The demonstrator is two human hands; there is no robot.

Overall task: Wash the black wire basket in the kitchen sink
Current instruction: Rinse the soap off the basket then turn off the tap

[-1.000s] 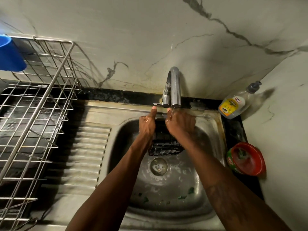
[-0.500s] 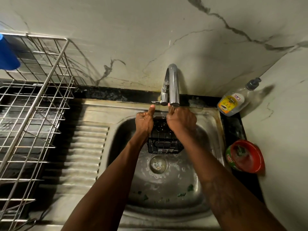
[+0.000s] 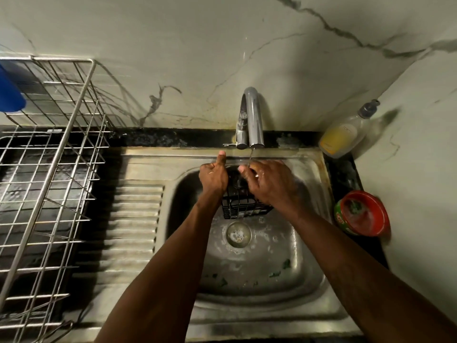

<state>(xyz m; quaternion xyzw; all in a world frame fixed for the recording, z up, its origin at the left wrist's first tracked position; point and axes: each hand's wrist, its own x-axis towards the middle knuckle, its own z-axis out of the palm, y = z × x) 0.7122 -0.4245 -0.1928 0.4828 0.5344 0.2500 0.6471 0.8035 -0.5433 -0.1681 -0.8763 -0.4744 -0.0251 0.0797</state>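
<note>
Your left hand [image 3: 213, 175] grips the basket [image 3: 243, 209] on its left side, thumb raised; your right hand [image 3: 269, 180] curls over its right side; the basket sits at the sink's [image 3: 309, 243] back edge, under the tap [image 3: 254, 117] and its thin stream.

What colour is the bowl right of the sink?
The bowl is red; the head view shows it.
</note>
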